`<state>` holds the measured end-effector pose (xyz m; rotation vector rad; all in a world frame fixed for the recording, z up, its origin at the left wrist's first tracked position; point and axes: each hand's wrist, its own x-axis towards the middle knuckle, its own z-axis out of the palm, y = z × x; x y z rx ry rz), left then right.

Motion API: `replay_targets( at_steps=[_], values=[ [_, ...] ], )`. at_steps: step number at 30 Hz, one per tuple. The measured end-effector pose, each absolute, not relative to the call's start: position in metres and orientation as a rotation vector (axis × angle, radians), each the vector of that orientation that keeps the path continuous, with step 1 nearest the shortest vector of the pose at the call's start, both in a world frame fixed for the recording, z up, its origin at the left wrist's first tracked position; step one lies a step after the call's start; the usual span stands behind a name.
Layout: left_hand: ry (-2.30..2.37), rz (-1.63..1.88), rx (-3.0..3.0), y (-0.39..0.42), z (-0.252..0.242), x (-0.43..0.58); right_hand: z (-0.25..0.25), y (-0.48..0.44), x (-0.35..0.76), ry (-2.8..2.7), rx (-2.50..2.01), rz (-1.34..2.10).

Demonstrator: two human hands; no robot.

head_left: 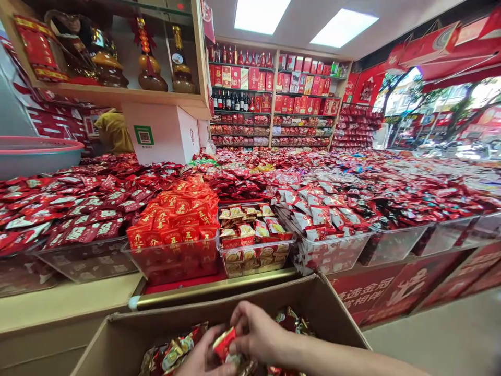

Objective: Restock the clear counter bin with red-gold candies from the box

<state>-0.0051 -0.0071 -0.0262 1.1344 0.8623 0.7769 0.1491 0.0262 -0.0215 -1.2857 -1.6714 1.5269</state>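
Both my hands are inside an open cardboard box (340,308) at the bottom of the head view. Between them is a small red and gold wrapped candy (224,342), tilted up. My left hand (205,357) closes around its left side and is partly cut off by the lower edge. From the right, my right hand (256,331) pinches the same candy with curled fingers. More gold and red wrapped candies (178,352) lie in the box to the left, and others (295,321) lie behind my right wrist.
Just beyond the box stands a clear bin of durian candies (254,256), beside a bin of orange-red packets (172,235) and a bin of white and red packets (332,245). A gold-edged ledge (219,290) runs behind the box. Bottle shelves (242,99) line the back wall.
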Motion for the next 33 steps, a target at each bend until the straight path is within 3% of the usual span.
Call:
replay_targets(
  at_steps=[7,33],
  values=[
    [0.925,0.899,1.091,-0.017,0.012,0.010,0.018,0.017,0.161,-1.159,-1.079,1.872],
    [0.963,1.005,0.943,-0.017,0.015,0.006,0.026,0.014,0.160,-1.262,-0.772,1.921]
  ],
)
